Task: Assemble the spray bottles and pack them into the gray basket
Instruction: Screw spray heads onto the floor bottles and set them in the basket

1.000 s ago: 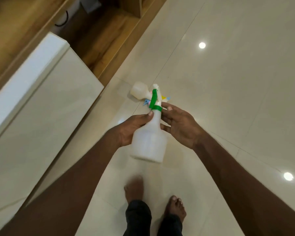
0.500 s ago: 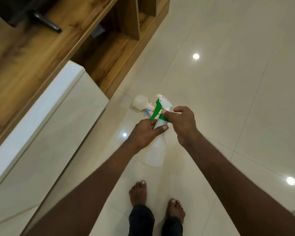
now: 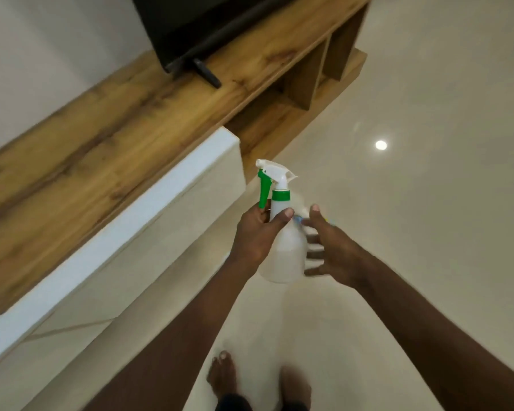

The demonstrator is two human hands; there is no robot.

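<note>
A white spray bottle [image 3: 285, 247] stands upright in the air at the middle of the view, with a white spray head [image 3: 275, 170], a green trigger and a green collar on top. My left hand [image 3: 257, 235] grips its neck just under the collar. Just right of the bottle, my right hand [image 3: 331, 250] has its fingers spread and holds nothing. Something small and blue and yellow on the floor peeks out behind my right fingers. The gray basket is not in view.
A long wooden TV bench [image 3: 116, 126] with open shelves runs along the left, above a white drawer front [image 3: 116, 232]. A black TV [image 3: 202, 28] stands on it. Glossy cream floor tiles [image 3: 413, 232] spread to the right. My bare feet [image 3: 223, 375] are at the bottom.
My right hand has let go of the spray head and opened. The bottle now stands upright in my left hand alone. The view has tilted up, and the loose bottle on the floor is gone from sight.
</note>
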